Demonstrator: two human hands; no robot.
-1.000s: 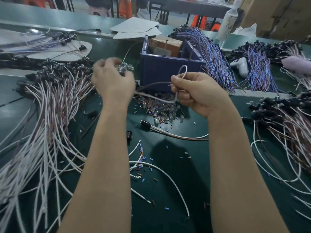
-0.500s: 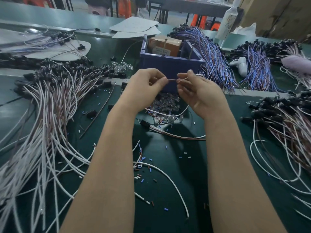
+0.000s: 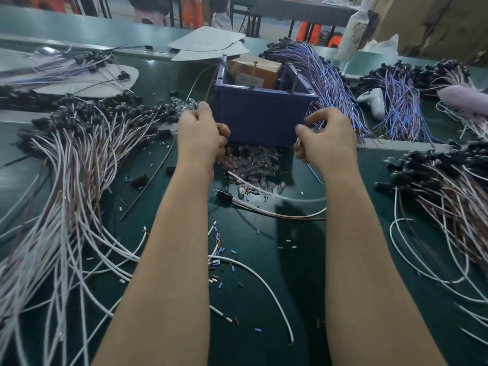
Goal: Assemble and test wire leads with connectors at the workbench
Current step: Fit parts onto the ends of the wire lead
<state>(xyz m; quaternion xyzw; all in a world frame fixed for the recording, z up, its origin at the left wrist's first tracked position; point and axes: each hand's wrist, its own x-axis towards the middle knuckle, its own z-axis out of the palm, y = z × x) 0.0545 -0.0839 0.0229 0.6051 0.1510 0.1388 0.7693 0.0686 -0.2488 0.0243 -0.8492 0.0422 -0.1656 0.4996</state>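
Observation:
My left hand [image 3: 200, 136] hovers with curled fingers over a pile of small clear bulbs [image 3: 250, 165] in front of the blue bin [image 3: 261, 120]. A blurred white wire lead [image 3: 264, 191] starts under that hand and runs right, behind my right forearm. My right hand [image 3: 326, 140] is level with it, about a bin's width to the right. Its fingertips pinch a thin blue wire [image 3: 313, 173] that hangs below the palm. A finished lead with a black socket [image 3: 224, 196] lies on the green mat between my forearms.
Large bundles of white and brown leads with black sockets lie on the left [image 3: 68, 165] and the right [image 3: 443, 186]. Blue-violet leads [image 3: 327, 83] fan out behind the bin. A white game controller [image 3: 373, 100] lies at the back right. Cut insulation bits [image 3: 219, 257] litter the mat.
My hands met at the wire's end in front of the bin, then pulled apart. The left hand dropped towards the bulb pile and the wire loop swung down.

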